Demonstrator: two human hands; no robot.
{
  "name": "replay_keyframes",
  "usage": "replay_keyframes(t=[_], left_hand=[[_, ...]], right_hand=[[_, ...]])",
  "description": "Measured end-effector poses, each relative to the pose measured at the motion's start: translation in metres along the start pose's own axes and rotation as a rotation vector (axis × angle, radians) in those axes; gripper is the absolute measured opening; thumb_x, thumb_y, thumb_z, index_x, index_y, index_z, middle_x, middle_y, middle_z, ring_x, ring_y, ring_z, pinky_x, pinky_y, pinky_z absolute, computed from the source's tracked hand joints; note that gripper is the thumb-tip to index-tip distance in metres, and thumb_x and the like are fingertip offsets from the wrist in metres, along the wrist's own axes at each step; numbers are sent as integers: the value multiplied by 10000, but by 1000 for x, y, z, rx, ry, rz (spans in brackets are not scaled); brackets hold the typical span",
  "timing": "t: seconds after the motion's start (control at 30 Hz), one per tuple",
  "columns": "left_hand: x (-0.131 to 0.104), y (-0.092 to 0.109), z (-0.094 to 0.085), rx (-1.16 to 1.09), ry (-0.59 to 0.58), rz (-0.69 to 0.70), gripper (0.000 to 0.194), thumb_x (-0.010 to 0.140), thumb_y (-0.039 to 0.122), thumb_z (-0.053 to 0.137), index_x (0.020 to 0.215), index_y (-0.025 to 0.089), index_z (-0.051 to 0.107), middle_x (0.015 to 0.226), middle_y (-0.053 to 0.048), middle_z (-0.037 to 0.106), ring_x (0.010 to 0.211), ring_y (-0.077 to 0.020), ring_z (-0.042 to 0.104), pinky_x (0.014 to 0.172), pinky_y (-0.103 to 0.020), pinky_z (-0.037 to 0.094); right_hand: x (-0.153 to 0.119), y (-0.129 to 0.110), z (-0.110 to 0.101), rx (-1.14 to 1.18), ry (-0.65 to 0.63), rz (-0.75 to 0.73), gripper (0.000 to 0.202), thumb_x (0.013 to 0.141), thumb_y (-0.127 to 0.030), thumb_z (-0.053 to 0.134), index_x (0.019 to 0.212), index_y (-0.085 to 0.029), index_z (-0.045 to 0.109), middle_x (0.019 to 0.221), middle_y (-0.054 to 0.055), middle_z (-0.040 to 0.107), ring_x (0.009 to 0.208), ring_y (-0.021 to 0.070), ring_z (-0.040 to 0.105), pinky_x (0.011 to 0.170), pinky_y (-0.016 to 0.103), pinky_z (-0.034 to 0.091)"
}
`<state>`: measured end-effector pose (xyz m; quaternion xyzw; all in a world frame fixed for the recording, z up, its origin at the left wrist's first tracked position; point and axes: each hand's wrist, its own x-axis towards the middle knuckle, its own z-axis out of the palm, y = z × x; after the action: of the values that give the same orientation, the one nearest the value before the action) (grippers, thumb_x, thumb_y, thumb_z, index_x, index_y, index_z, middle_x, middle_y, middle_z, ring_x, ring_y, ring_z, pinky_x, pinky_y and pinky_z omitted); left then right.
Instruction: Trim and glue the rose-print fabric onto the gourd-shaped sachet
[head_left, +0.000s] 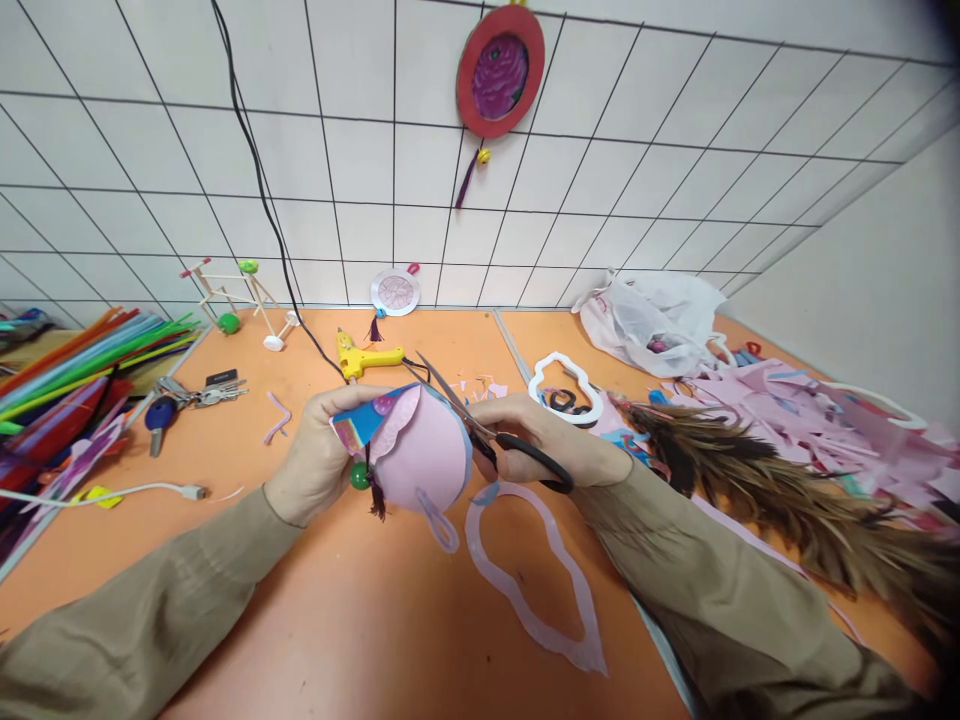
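My left hand (309, 455) grips a pink paper craft piece (427, 450) by its blue, patterned left edge. A green bead (360, 475) with a dark tassel hangs at that side, and a pale loop sticks out at the bottom. My right hand (529, 435) is closed round black-handled scissors (536, 462), their blades parted along the craft piece's upper right edge. A thin strip of blue shows along that edge. Just below my right hand, a pink wavy paper frame (559, 590) lies on the orange table (360, 640).
A yellow glue gun (371, 358) lies behind my hands. Keys (199, 392) and coloured pipe cleaners (97, 365) are at left. To the right are a white wavy frame (592, 395), a plastic bag (652, 320), brown feathers (750, 470) and pink scraps (802, 400).
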<state>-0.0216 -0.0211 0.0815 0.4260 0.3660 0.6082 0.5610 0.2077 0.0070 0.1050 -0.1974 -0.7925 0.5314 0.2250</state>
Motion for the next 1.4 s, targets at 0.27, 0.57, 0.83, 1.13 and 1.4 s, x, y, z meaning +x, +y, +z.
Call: replay_keyframes(t=[0.27, 0.57, 0.83, 1.13, 1.4], left_hand=[[3, 3, 2, 9, 62, 24, 272, 458, 247, 939, 694, 219, 807, 749, -54, 778, 663, -168, 700, 640, -233, 574], [1, 2, 1, 80, 38, -35, 226, 482, 230, 897, 685, 196, 803, 683, -61, 759, 580, -178, 671, 563, -265, 552], [-1, 5, 6, 94, 24, -95, 249, 432, 236, 908, 647, 186, 792, 633, -58, 748, 535, -163, 652, 529, -245, 532], [-1, 4, 6, 72, 23, -104, 250, 434, 235, 916, 650, 196, 794, 630, -48, 748, 533, -151, 655, 527, -225, 532], [1, 5, 6, 74, 27, -81, 254, 417, 221, 915, 639, 201, 793, 618, -41, 743, 511, -149, 643, 511, -231, 530]], right_hand=[[0, -3, -2, -82, -69, 41, 229, 772, -333, 589, 689, -183, 437, 678, -8, 446, 627, 113, 408, 551, 247, 346], [-1, -3, 0, -105, -40, 52, 168, 756, -263, 594, 708, -178, 457, 688, -10, 454, 643, 114, 414, 571, 250, 358], [1, -3, 0, -62, -54, 52, 281, 798, -374, 632, 722, -174, 450, 709, -4, 450, 662, 117, 409, 582, 249, 371], [1, 0, 0, -72, -61, 19, 343, 849, -457, 603, 730, -170, 456, 700, -10, 445, 662, 111, 394, 595, 250, 377], [0, -2, 0, -89, -49, 67, 270, 793, -355, 626, 715, -180, 436, 711, -9, 449, 676, 117, 399, 599, 250, 368]])
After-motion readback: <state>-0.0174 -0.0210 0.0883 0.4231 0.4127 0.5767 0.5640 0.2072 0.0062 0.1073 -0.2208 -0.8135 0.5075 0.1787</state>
